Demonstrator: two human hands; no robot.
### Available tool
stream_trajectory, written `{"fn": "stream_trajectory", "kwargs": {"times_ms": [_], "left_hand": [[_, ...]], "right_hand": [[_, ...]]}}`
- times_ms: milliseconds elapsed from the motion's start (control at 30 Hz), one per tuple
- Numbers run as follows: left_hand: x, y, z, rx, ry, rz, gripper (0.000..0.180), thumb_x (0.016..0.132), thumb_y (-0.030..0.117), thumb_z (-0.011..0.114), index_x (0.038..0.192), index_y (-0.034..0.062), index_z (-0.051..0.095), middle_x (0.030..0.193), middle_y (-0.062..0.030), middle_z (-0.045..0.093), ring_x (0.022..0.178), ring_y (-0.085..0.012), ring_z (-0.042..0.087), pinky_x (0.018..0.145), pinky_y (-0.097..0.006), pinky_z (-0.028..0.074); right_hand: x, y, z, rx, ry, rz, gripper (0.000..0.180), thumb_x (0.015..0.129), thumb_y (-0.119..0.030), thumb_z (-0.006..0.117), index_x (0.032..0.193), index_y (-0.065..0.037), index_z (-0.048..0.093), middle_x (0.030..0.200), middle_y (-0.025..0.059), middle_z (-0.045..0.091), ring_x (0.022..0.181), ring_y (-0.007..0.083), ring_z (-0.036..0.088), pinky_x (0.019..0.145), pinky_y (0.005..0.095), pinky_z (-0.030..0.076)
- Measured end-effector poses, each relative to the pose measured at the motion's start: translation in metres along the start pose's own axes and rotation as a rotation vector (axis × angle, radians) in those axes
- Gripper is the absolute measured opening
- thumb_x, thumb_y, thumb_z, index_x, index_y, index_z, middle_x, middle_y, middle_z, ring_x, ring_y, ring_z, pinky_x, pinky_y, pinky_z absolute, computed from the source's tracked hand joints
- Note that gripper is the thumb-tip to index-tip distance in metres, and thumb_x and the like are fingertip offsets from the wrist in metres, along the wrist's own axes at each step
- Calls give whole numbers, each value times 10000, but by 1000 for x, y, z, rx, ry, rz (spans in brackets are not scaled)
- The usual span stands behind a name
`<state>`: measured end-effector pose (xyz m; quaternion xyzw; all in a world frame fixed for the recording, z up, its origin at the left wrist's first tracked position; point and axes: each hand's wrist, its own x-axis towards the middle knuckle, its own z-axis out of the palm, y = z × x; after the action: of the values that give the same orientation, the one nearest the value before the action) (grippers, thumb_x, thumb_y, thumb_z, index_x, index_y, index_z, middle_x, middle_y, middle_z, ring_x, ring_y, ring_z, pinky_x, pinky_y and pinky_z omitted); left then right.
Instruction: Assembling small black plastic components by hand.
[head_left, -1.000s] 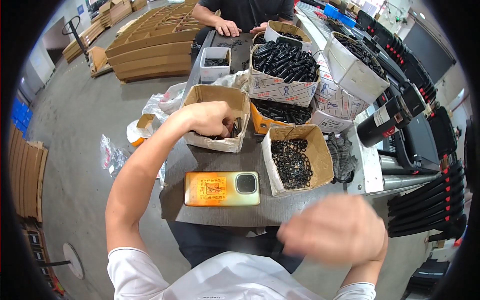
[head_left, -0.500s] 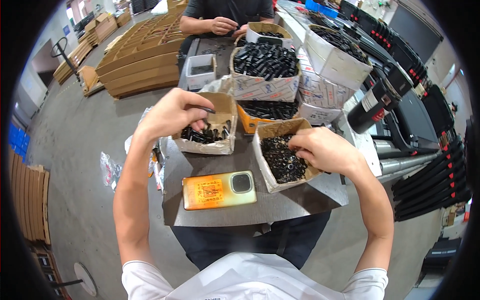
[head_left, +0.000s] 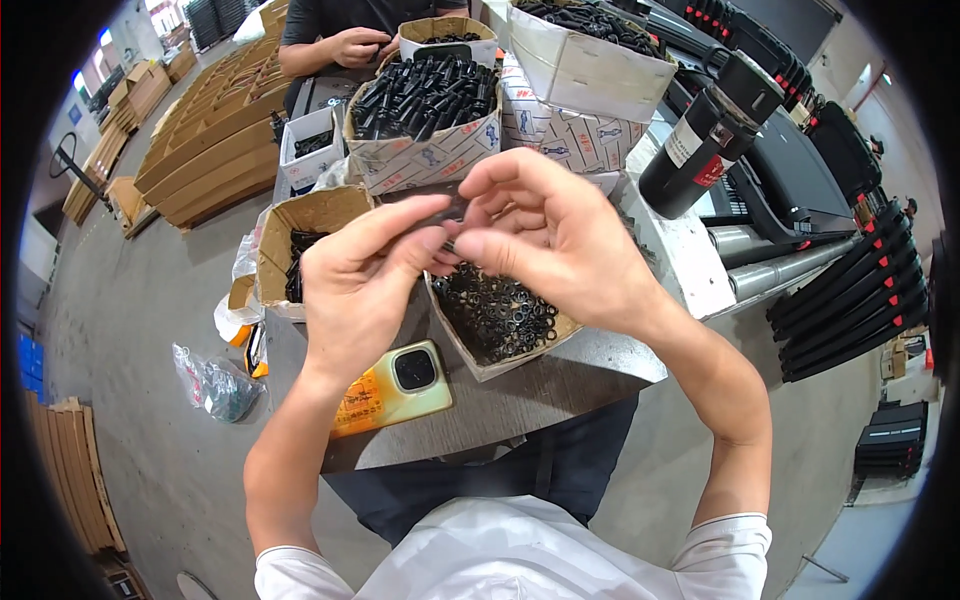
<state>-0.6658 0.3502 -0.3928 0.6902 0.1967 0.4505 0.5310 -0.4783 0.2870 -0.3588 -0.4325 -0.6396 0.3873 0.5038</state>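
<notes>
**Ana:** Hands first. Where are they?

**Ben:** Both are up in front of the chest, over the table (head_left: 560,385). The left hand (head_left: 365,290) and the right hand (head_left: 545,240) meet in the middle, fingertips touching.

**Ana:** What is between them?

**Ben:** A small dark bolt (head_left: 452,212). It lies about sideways, its long way running from the left hand to the right one. Most of it is hidden by fingers (only a short dark bit shows).

**Ana:** Which hand has it?

**Ben:** The left hand pinches it with thumb and long fingers stretched out. The right hand curls over the other end, fingers bent, thumb tip pressed in close. Neither hand is a tight fist. I cannot tell if the right hand holds a tiny piece too.

**Ana:** Which hand is nearer to it?

**Ben:** Both touch it, so they are the same.

**Ana:** What is under them?

**Ben:** A box of little black rings (head_left: 495,315) sits right below the right hand. A box of black bolts (head_left: 300,225) is to the left, near the left wrist. A yellow phone (head_left: 395,385) lies flat, close to the left arm.
</notes>
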Motion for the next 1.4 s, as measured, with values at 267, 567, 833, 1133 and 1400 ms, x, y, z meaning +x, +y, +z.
{"fn": "stream_trajectory", "kwargs": {"times_ms": [267,567,833,1133,1400], "left_hand": [[1,-9,1,-23,115,17,248,927,-19,631,1173,-46,654,979,-120,704,796,-123,665,725,-238,564],[-2,-6,6,53,148,80,219,916,-40,633,1132,-56,659,968,-117,685,787,-137,674,683,-243,582],[-8,-4,6,-66,137,7,260,927,-30,624,1178,-71,572,978,-122,677,776,-124,670,680,-240,586],[-12,-14,9,-215,162,34,309,931,-35,615,1233,-78,561,985,-129,681,828,-140,675,730,-259,589],[-11,-16,6,-341,114,-60,247,925,-8,639,1161,-78,626,976,-145,694,833,-164,690,745,-269,591]], "right_hand": [[6,17,1,-84,-16,-181,233,904,7,615,1116,19,521,843,136,700,801,185,713,680,293,570],[9,24,2,-237,-8,-324,246,831,37,694,1049,7,583,893,88,610,830,130,664,653,267,565],[8,15,6,167,-27,34,245,912,55,623,1150,39,564,1046,85,625,921,119,658,780,240,570],[2,19,11,183,134,-8,136,885,27,666,1012,55,625,953,90,672,865,122,675,787,248,580],[-4,14,4,197,94,114,153,890,13,672,1028,51,619,966,78,672,905,117,669,819,242,566]]}}
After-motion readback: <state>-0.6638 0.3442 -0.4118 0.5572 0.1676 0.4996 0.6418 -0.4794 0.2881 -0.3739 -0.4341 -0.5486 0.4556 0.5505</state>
